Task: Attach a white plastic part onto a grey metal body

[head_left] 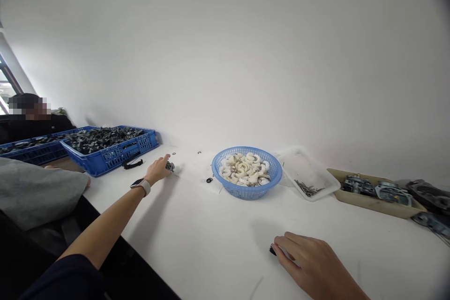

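A blue crate (99,161) of parts (105,138) suggests a workshop.

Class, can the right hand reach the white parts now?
Probably yes: the white parts sit in an open basket with bare table between it and the right hand, though that hand seems to hold a small black part.

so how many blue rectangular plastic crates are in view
2: one blue rectangular plastic crate, heaped with dark parts, left of the left hand; a second blue crate farther left, partly hidden. More may be hidden.

Left hand (158,170) at small grey part (170,166) — right hand (311,258) pinching black piece (273,250) — round blue basket (248,192) of white curved pieces (243,168) between
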A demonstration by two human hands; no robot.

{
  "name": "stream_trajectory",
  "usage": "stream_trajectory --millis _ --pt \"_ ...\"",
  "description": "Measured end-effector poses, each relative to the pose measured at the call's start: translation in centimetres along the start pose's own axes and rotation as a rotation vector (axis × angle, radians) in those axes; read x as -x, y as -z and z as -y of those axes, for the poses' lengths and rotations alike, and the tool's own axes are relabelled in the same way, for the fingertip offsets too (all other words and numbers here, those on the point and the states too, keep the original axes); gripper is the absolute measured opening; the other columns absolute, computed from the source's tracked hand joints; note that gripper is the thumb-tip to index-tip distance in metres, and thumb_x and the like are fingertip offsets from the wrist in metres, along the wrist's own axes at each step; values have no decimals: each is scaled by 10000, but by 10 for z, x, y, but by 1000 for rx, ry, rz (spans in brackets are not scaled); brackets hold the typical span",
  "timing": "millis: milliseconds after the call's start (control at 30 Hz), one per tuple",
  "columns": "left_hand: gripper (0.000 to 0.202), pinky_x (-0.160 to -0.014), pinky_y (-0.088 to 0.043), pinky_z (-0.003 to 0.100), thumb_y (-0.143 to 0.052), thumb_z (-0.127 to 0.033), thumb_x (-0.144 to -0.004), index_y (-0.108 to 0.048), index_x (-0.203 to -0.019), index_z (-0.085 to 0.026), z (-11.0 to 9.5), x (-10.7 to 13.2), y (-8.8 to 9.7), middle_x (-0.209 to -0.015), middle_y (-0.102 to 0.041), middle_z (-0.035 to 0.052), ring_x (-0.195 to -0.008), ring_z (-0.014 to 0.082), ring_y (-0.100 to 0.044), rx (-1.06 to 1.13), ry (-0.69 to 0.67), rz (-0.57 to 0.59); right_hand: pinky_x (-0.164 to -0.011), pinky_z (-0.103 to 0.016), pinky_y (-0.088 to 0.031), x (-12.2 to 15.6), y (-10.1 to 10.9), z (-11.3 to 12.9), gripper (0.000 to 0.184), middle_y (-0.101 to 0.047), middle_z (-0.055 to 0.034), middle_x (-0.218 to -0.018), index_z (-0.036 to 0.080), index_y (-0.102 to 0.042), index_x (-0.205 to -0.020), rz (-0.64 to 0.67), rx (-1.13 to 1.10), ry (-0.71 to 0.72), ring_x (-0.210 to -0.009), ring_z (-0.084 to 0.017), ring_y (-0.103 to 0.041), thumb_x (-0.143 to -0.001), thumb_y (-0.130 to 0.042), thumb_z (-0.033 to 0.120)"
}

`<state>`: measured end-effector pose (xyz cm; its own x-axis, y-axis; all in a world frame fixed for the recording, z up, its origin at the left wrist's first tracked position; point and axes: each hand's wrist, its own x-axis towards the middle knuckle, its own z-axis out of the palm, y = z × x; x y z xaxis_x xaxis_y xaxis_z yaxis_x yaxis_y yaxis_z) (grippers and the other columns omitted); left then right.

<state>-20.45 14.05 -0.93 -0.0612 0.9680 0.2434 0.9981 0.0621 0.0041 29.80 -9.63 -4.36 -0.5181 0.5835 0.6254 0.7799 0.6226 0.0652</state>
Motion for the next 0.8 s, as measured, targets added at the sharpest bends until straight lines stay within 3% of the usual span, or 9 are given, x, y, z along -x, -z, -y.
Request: stream_trajectory --millis 233,333,433,633,800 --pt "356 -841 -594 397 -617 -350 -995 -576 -1287 -151 9 -5 25 -1195 -637 95 -979 208 -665 193 -8 160 -487 -288 -262 2 -2 0 360 -549 42 -572 227 -523 -670 28 -17 -25 -448 -100 -515 -1007 -407 180" --pt "366 -798 -594 370 -626 -348 -987 -567 -1288 -149 5 -3 44 -1154 -647 88 -918 191 -668 268 -92 233 -492 -291 -259 6 -9 -2 367 -556 37 -580 231 -534 -682 23 -30 -50 -457 -106 -512 -1016 -390 192" --pt "479 -758 -566 338 -731 -278 -865 -533 -1291 -179 -7 6 68 -1109 -685 85 -880 204 -676 331 -222 309 -497 -293 -256 9 -14 -3 370 -570 33 -588 234 -554 -693 35 -45 -75 -466 -112 -519 -1022 -387 206" --pt "533 -756 -504 306 -738 -324 -749 -541 -1242 -276 -63 59 109 -1135 -704 67 -1002 252 -662 428 -506 415 -500 -283 -278 3 -2 0 353 -598 26 -612 228 -619 -728 124 -57 -89 -499 -120 -559 -1013 -415 185" --pt "645 -856 -494 326 -720 -278 -749 -484 -1349 -310 -129 109 117 -1179 -678 53 -1038 236 -645 514 -774 508 -506 -265 -291 -2 8 3 370 -596 30 -612 220 -588 -693 192 -78 -168 -499 -115 -523 -1031 -442 257"
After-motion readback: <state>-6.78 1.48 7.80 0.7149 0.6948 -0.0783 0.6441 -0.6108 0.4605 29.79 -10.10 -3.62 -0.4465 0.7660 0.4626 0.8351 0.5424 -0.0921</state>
